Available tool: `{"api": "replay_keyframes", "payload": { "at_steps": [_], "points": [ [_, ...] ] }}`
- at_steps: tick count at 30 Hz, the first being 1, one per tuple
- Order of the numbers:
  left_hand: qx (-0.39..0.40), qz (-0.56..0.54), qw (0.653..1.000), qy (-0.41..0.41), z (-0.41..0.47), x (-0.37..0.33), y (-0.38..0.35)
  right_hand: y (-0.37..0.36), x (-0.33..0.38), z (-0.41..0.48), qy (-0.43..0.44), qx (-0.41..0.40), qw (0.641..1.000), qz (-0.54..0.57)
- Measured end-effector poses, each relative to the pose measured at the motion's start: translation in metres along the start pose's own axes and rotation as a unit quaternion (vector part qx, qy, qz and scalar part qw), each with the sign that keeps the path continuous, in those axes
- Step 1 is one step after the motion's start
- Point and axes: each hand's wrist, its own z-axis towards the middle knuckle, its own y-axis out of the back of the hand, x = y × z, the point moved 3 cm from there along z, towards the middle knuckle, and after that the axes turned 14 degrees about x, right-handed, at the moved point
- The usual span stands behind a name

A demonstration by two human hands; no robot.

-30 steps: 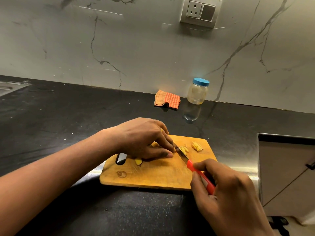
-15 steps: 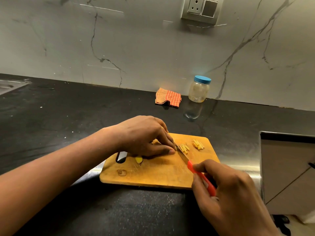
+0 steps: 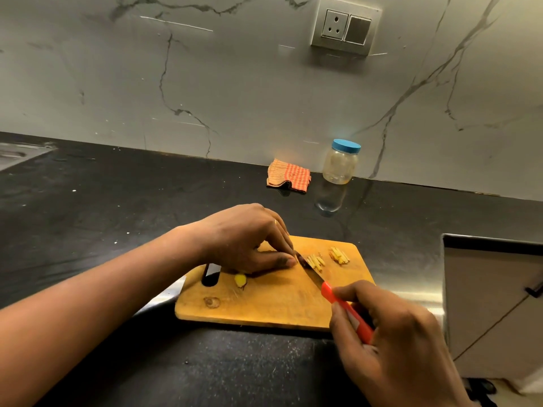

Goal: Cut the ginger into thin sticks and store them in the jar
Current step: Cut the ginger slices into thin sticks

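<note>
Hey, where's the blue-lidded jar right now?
In the head view, the jar stands at the back of the counter by the wall, just right of the checked cloth.

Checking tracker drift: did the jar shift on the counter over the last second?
No. The jar stays just right of the orange cloth, with the same gap between them. The slight shift in the frame comes from the head camera.

A pale grey marble wall [image 3: 235,83] with dark veins rises behind the glossy black surface [image 3: 102,207], with a socket-and-switch plate [image 3: 346,29] high up. A steel sink [image 3: 17,151] shows at far left. A beige cabinet [image 3: 493,304] with a dark handle [image 3: 536,289] stands at right.
</note>
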Motion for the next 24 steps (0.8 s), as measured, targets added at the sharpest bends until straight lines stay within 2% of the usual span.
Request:
{"api": "replay_keyframes", "payload": {
  "at_steps": [6, 11, 18, 24],
  "points": [
    [-0.021, -0.093, 0.995, 0.026, -0.004, 0.007, 0.004, -0.008, -0.005, -0.003, -0.002, 0.000, 1.000, 0.006],
    [-0.022, -0.138, 0.988, 0.071, -0.011, 0.013, 0.011, -0.001, -0.007, -0.005, -0.019, -0.042, 0.999, 0.001],
    [0.030, -0.125, 0.986, 0.102, -0.009, 0.009, 0.009, -0.007, -0.008, -0.002, -0.016, -0.036, 0.999, 0.008],
    [0.023, -0.029, 0.992, 0.124, -0.003, -0.003, 0.006, -0.008, -0.012, -0.007, -0.016, -0.069, 0.997, 0.020]
  ]
}}
